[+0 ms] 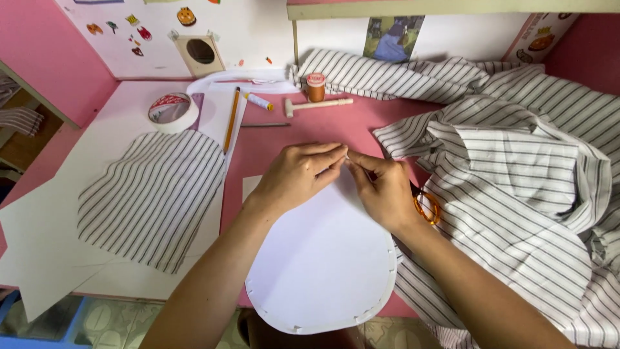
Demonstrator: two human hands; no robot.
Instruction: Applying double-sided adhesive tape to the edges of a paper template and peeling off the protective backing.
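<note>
A white rounded fabric piece (323, 258) with small notches along its edge lies on the pink table (271, 145) in front of me. My left hand (294, 173) and my right hand (384, 190) meet at its far edge, fingertips pinched together on the edge. Whether a pin or needle is between the fingers cannot be told. Orange-handled scissors (427, 208) lie partly hidden under my right wrist.
A cut striped fabric piece (152, 197) lies on white paper (45, 239) at left. Striped cloth (516, 181) is heaped at right. At the back: tape roll (172, 111), pencil (231, 119), orange thread spool (316, 87), small wooden mallet (316, 105), glue stick (259, 101).
</note>
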